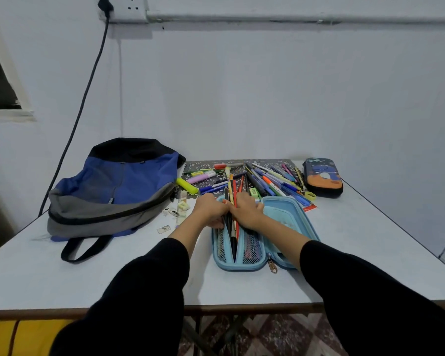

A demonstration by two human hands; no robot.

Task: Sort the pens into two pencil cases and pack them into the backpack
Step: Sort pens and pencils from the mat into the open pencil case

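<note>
Hands (211, 211) crowd blue case (289, 214) — seemingly gripping pens (233, 240); backpack (129, 181) left.

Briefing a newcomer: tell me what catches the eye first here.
The left hand and right hand meet mid-table, holding a bundle of pens in the open light-blue pencil case. Behind them lies a bright scatter of loose pens; a blue backpack sits at the left.

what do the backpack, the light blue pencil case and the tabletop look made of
Backpack: soft woven fabric, likely nylon or polyester; it slumps and creases. Light blue pencil case: stiff moulded shell, matte, probably fabric-covered foam; it keeps its shape, with mesh pockets inside. Tabletop: smooth pale laminate, seemingly; faint sheen, brown edge.
</note>
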